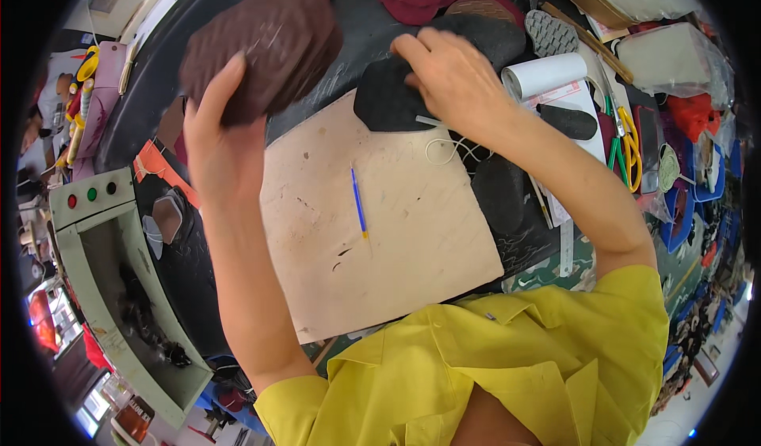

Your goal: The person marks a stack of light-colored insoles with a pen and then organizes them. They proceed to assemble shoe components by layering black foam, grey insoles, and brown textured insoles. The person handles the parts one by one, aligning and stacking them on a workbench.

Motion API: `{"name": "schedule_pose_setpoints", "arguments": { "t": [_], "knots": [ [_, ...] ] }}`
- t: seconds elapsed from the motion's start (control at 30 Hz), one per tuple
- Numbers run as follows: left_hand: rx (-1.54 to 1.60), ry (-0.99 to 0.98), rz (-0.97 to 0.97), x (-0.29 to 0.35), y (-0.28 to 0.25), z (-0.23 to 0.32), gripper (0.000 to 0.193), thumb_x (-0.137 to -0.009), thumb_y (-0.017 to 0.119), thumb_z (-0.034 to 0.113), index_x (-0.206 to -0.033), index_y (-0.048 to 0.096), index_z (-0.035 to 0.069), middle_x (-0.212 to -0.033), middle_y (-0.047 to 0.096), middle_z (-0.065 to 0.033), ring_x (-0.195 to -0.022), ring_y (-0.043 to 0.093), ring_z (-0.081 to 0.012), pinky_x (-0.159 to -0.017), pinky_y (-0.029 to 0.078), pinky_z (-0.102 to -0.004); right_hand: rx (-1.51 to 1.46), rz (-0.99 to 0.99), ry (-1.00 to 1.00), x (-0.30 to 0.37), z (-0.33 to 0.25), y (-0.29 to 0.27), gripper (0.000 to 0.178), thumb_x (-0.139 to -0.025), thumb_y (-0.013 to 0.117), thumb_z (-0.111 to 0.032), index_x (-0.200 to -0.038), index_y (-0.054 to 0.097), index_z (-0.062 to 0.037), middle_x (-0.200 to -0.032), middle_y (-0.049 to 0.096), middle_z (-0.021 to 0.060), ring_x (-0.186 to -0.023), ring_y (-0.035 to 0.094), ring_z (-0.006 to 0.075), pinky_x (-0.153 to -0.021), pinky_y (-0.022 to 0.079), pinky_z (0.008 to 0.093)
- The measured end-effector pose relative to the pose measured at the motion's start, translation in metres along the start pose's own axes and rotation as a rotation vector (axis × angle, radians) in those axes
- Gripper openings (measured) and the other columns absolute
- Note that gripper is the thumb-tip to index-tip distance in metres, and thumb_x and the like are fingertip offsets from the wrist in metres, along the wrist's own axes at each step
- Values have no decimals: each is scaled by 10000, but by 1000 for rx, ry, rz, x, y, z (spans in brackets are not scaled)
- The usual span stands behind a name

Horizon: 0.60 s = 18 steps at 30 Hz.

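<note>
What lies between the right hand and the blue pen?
In the head view, going from the right hand, first a black piece, then a bare stretch of the tan board up to the blue pen.

A dark, scuffed bench [357, 45] spreads beneath the left fingers [230, 81] and right fingers [424, 49]. Left of and nearer the body than the left fingers stands a pale green metal cabinet [95, 214] with an open trough; beyond its far side, bright daylight fills a window [93, 405]. Well right of the right fingers sit blue bins [708, 183], with pale floor [674, 414] lower down, partly blurred by the lens rim.
</note>
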<state>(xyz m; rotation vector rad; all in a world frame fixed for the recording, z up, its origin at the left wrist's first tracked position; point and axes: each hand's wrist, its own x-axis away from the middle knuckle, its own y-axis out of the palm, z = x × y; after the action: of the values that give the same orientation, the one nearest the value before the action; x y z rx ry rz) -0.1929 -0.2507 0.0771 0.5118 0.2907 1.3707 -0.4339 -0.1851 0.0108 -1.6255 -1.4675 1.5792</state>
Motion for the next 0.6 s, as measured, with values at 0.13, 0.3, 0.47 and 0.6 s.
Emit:
{"name": "schedule_pose_setpoints", "arguments": {
  "t": [0.13, 0.3, 0.47, 0.6],
  "knots": [
    [-2, -49, 199, 64, -18, 21, 414, -894, 596, 50, -1290, 502, -24, -1291, 570, -138, -1211, 545, -276, -1070, 404, -454, -30, -124, -277, -2, -34, 1, 228, -755, 572, -158, -965, 606, -76, -898, 596, 88, -859, 602, 248, -693, 461, 377],
    [72, -228, 295, 110, -45, 12, 433, -896, 609, 96, -1309, 505, 23, -1291, 578, -124, -1197, 557, -277, -1043, 425, -456, -463, -219, -473, 48, -88, 21, 180, -753, 578, -151, -884, 631, -39, -933, 584, 90, -904, 552, 238, -769, 446, 362],
    [71, -348, 266, 119, -45, -13, 421, -899, 616, 116, -1298, 517, 31, -1279, 586, -113, -1216, 537, -269, -1056, 390, -461, -275, -349, -231, 77, -103, -9, 189, -740, 583, -123, -875, 632, 0, -912, 568, 91, -871, 542, 236, -755, 440, 358],
    [55, -348, 217, 110, -36, -27, 421, -911, 628, 140, -1298, 520, 17, -1274, 589, -115, -1182, 559, -269, -1036, 405, -453, -153, -237, -32, 118, -85, -32, 183, -748, 585, -113, -899, 618, -15, -860, 534, 84, -821, 530, 242, -716, 433, 343]
  ]
}}
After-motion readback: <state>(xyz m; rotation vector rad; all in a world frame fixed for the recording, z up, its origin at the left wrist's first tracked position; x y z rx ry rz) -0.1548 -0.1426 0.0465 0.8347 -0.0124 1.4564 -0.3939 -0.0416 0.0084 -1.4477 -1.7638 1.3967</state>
